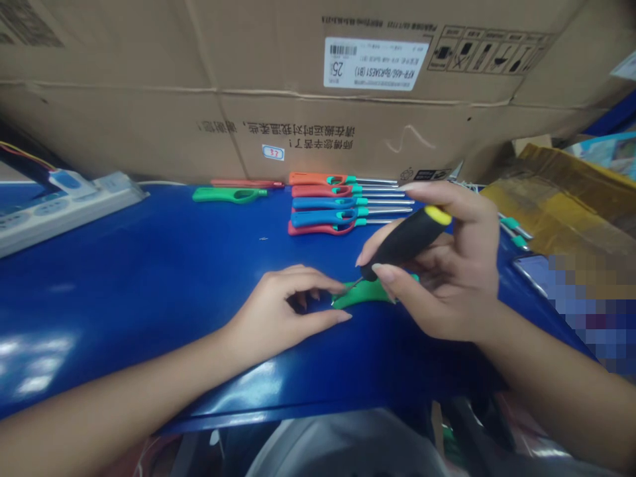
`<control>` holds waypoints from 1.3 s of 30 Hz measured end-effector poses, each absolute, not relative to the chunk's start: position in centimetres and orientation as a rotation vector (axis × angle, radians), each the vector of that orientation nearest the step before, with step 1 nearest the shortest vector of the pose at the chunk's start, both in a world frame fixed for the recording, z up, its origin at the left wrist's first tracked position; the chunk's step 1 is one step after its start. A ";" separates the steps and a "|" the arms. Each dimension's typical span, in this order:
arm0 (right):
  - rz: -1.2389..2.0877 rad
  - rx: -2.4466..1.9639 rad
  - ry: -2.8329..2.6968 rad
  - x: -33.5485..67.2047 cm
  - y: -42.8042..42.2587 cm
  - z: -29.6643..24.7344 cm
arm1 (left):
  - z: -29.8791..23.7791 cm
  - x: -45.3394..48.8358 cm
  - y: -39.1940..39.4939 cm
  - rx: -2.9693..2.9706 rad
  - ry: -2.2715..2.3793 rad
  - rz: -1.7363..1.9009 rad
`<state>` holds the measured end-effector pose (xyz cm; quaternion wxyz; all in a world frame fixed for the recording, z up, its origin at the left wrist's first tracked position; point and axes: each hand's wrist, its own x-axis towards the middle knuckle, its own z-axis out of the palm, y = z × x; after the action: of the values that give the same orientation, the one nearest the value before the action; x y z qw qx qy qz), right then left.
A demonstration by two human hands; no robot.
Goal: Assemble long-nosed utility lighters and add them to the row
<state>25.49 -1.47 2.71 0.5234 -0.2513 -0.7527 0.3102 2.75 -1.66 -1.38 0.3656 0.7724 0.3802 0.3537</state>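
Observation:
My right hand (447, 265) is wrapped round a black screwdriver (405, 240) with a yellow cap, its tip pointing down-left onto a green plastic lighter handle (360, 295) lying on the blue table (149, 278). My left hand (285, 301) pinches the left end of that green handle between thumb and fingers, holding it against the table. Part of the green piece is hidden under my right fingers.
A row of several long-nozzle lighters (328, 202) in orange, red and blue lies behind my hands, a green one (228, 194) and a red one (246, 183) to their left. A big cardboard box (248, 86) walls the back. A white power strip (59, 205) sits far left; brown packaging (561, 205) right.

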 end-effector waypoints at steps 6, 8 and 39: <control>0.733 -0.717 -1.625 25.1 -1.4 3.5 | -1.2 2.4 -1.5 2.043 1.006 0.969; 0.740 -0.733 -1.597 24.9 -1.2 3.8 | -1.3 2.4 -1.5 2.017 1.018 0.972; 0.722 -0.801 -1.743 25.6 -0.9 2.8 | -2.7 2.5 -0.7 2.218 0.922 0.847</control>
<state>25.58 -0.94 2.77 0.5191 -0.3340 -0.7269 0.3010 2.53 -0.73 -2.74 0.2932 0.8326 0.3460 0.3180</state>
